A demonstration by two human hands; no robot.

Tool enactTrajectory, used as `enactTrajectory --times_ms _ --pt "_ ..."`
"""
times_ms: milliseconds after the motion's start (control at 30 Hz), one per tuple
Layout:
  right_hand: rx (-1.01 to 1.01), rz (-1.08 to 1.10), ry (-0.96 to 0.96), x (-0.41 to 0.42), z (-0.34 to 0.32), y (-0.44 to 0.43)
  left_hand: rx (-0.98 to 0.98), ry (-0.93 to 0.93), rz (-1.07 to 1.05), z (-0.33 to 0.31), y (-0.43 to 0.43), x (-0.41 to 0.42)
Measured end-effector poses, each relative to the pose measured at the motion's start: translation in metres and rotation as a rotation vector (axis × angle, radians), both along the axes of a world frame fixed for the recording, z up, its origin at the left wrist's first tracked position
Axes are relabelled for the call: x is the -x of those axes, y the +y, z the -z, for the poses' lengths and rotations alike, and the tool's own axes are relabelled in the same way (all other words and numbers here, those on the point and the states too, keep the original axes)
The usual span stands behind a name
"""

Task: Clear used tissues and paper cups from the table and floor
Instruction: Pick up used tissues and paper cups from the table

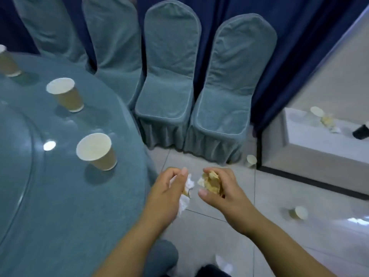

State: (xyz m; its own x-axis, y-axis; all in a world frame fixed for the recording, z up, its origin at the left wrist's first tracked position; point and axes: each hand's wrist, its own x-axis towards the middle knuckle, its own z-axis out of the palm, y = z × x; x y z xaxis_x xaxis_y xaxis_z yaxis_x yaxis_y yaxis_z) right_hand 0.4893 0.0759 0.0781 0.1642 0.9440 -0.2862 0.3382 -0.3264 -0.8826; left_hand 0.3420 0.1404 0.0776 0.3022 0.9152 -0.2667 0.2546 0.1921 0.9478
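Here, white tissue (188, 184) in left grip (169, 189), stained wad (213, 181) in right grip (226, 189).

Banquet or private dining room, as in a restaurant or hotel.
A large round clothed table (79, 206) with a glass turntable (14, 156) fills the left of the frame; skirted fabric-covered chairs (169, 76) stand in a row against dark blue curtains (299, 47) at the top.

far cup (7, 62) cropped left, dark cup (360, 133) cropped right
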Motion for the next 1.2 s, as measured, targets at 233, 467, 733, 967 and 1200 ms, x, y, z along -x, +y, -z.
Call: enactTrajectory --times_ms 233,467,733,967,1200 --pt "0.078 0.014 -0.062 -0.103 -0.004 -0.091 0.273 0.025 0.387 0.0 -0.064 -0.146" --pt "0.051 0.36 -0.104 -0.202 -0.007 -0.174 0.504 -0.18 0.788 0.005 -0.129 -0.274" --pt "0.006 0.826 -0.216 -0.286 0.014 -0.241 0.468 -0.05 1.15 0.028 -0.18 -0.406" --pt "-0.059 1.42 0.268 -0.362 0.044 -0.293 0.39 0.227 1.459 0.044 -0.219 -0.525" --pt "-0.013 1.923 0.448 -0.413 0.072 -0.361 0.194 0.374 1.645 0.063 -0.269 -0.62"
